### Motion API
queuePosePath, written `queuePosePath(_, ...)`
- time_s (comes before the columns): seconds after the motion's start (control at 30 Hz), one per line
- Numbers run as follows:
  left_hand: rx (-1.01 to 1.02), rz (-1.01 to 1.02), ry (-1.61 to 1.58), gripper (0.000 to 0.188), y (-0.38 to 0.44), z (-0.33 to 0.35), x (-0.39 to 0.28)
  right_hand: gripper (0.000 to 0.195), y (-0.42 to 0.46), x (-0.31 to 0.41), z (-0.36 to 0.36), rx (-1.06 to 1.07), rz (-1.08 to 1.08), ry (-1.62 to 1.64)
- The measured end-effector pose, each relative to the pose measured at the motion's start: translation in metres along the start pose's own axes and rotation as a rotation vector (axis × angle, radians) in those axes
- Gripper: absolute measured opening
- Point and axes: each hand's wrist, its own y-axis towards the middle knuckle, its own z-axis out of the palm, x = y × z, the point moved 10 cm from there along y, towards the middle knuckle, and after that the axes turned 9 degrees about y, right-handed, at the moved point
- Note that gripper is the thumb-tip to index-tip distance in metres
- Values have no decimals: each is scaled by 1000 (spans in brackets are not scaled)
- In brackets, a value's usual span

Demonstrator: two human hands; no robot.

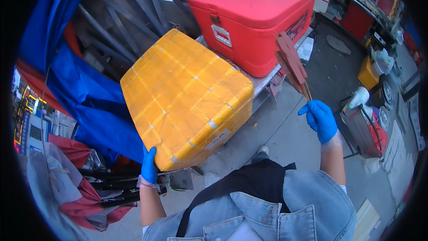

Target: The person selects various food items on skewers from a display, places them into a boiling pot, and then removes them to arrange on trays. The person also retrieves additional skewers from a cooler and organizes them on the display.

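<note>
Pinched in my blue-gloved right hand (321, 120) are several thin sticks bearing reddish-brown flat pieces (291, 62), which point up and away from me. My left hand (149, 165), also in a blue glove, rests against the near left corner of a box wrapped in yellow tape (187, 97); its fingers are partly hidden by the box. Behind that box stands a red cooler box (247, 23) with its lid down and a white latch handle on its side. The skewered pieces are in front of the cooler's right side in this view.
Blue tarpaulin (87, 83) and metal bars (123, 23) lie to the left. Folded red and clear sheeting (80, 187) is at the lower left. On the right are a grey folding cart bag (361, 130), a yellow bin (367, 72) and a counter (357, 23).
</note>
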Motion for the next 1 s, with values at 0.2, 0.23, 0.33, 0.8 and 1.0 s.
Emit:
queuePosePath(0.2,-430,360,211,67,-40,9,-77,32,-19,-4,-49,-30,32,2)
queuePosePath(0.23,-423,479,69,68,-66,66,-129,33,-16,-7,-62,-52,35,28)
queuePosePath(0.33,166,694,-63,68,-63,238,-170,34,-2,-16,-102,-68,60,104)
queuePosePath(0.8,1185,-337,-630,58,0,869,-96,26,119,30,-346,-143,113,183)
queuePosePath(1.0,1444,-201,-331,49,19,1009,-100,23,245,54,-447,-222,-57,328)
